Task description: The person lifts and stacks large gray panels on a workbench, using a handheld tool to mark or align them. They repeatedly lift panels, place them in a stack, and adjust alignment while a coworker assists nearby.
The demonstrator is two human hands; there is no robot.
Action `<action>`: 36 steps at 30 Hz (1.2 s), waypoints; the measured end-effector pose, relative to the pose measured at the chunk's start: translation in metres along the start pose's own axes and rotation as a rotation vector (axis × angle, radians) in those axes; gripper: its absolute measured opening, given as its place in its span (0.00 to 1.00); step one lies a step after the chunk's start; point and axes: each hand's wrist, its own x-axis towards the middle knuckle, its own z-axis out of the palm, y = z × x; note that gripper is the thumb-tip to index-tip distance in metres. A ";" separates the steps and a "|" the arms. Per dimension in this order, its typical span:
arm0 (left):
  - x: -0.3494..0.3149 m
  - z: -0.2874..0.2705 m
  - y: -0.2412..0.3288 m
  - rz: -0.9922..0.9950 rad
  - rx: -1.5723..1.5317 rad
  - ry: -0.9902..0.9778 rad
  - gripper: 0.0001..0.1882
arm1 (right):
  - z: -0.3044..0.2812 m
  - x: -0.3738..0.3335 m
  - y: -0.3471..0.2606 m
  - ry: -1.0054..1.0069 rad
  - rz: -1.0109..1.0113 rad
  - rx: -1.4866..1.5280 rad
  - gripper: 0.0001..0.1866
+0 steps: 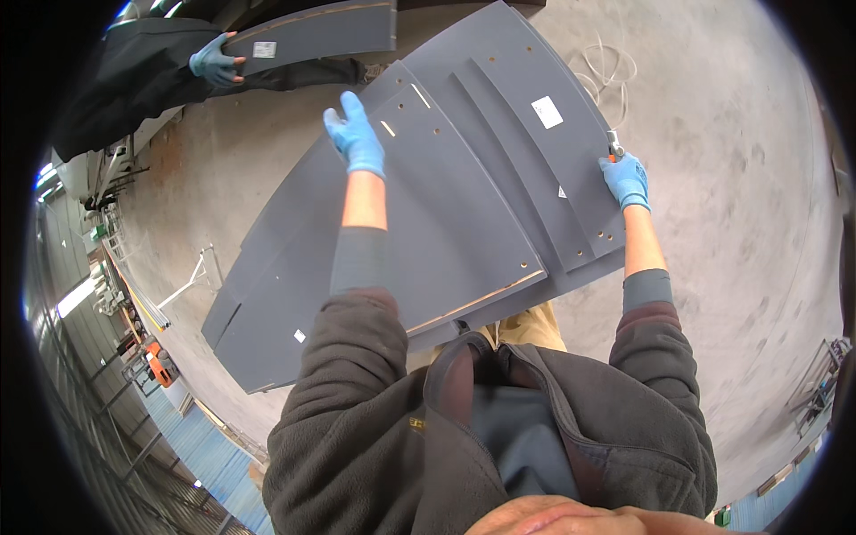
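Note:
Stacked dark grey panels [464,201] lie in front of me, with drilled holes, pale bare edges and white labels [547,111]. My left hand [356,143], in a light blue glove, is raised over the panels' far left part, fingers apart and holding nothing. At the right edge of the stack, my right hand [628,183], gloved in blue too, is closed around a small air gun [615,148] with a silver end and an orange part. Its grip is hidden by my fingers. A thin pale hose [608,71] runs loosely just beyond it.
Far left, another person's blue-gloved hand [215,62] holds a curved dark grey panel [312,37]. Bare concrete floor [740,196] surrounds the stack. A white metal stand [193,278] and an orange machine [161,363] are on the left; metal racking [816,383] stands at the right.

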 end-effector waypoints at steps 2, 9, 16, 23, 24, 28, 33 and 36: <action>0.023 0.004 0.009 -0.070 0.157 0.013 0.53 | 0.000 -0.005 0.001 -0.016 0.008 -0.012 0.23; 0.027 0.025 0.022 0.292 0.747 0.017 0.57 | 0.006 -0.008 0.007 -0.043 -0.001 -0.052 0.22; 0.004 0.079 0.031 1.428 1.016 -0.328 0.41 | 0.004 -0.008 0.005 -0.054 0.015 -0.077 0.20; -0.059 0.175 -0.008 1.384 1.250 -0.978 0.44 | 0.008 -0.009 0.006 0.002 -0.021 -0.059 0.19; -0.071 0.180 -0.014 1.343 1.366 -1.052 0.45 | 0.009 -0.009 0.006 -0.012 -0.013 -0.069 0.19; -0.100 0.167 -0.024 1.361 1.232 -1.166 0.39 | 0.012 -0.005 0.009 -0.010 -0.018 -0.075 0.19; -0.134 0.164 -0.014 1.210 1.419 -1.469 0.42 | 0.016 -0.003 0.012 -0.016 0.000 -0.057 0.19; -0.144 0.164 -0.009 1.166 1.432 -1.492 0.42 | 0.017 -0.003 0.011 0.017 -0.022 -0.077 0.19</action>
